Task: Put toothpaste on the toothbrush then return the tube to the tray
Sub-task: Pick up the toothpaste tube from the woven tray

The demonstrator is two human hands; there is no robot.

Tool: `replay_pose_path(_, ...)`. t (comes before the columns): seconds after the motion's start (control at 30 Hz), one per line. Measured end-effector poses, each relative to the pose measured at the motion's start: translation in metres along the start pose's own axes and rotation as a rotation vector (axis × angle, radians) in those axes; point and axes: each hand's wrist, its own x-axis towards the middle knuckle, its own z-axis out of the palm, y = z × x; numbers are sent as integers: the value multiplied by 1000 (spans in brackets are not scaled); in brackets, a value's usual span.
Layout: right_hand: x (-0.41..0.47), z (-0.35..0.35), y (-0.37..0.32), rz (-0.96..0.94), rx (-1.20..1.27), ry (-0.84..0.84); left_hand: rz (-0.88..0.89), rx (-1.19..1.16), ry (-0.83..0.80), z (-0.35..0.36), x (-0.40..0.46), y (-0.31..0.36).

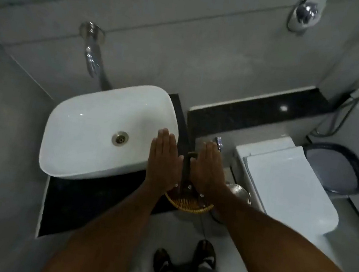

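A woven yellow tray [187, 206] sits on the dark counter to the right of the sink, mostly covered by my hands. My left hand [164, 160] lies flat, palm down, fingers straight, over the tray's left side and the sink's right rim. My right hand [209, 168] is flat too, over the tray's right side. Between them a dark upright object [187, 166] rises from the tray; I cannot tell what it is. Neither hand holds anything. No tube or toothbrush is clearly visible.
A white basin [97, 129] with a metal drain [120, 137] stands on the black counter [87, 206], under a wall tap [92, 56]. A toilet with closed lid [288, 189] is on the right, a bin [338, 170] beyond it. A metal bowl [238, 191] sits by my right wrist.
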Motion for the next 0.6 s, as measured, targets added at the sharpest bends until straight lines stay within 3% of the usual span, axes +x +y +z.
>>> replay_pose_path(0.23, -21, 24, 23, 234, 119, -189, -13, 17, -163, 40, -24, 15)
replay_pose_path(0.5, -21, 32, 14, 498, 423, -151, 6, 15, -180, 35, -24, 13)
replay_pose_path(0.6, -11, 18, 13, 493, 448, -122, 1, -33, -156, 21, -13, 12)
